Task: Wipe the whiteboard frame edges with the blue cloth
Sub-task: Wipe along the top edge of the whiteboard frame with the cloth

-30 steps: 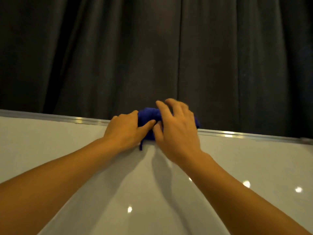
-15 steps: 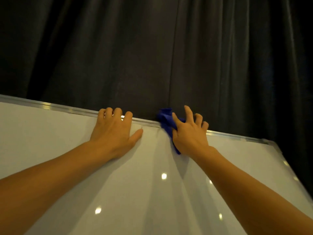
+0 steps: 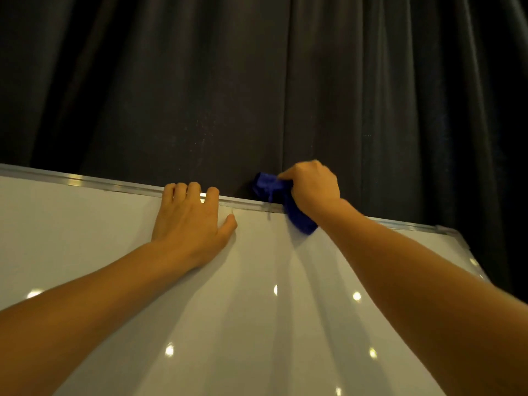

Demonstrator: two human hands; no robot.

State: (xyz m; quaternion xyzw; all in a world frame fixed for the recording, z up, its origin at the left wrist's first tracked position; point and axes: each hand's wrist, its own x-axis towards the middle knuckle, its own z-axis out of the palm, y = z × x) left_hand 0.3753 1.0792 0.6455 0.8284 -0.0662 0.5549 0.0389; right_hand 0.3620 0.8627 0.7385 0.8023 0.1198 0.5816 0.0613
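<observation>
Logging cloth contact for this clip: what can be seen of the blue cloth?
The blue cloth is deep blue, soft-looking fabric, bunched rather than spread. The right hand grips it from above, hiding its middle. One crumpled end sticks out left of the fingers, above the silver top frame edge; the other end hangs down over the frame onto the white board surface.

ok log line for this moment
right hand: shut on blue cloth at top frame edge | left hand: flat, bracing whiteboard
</observation>
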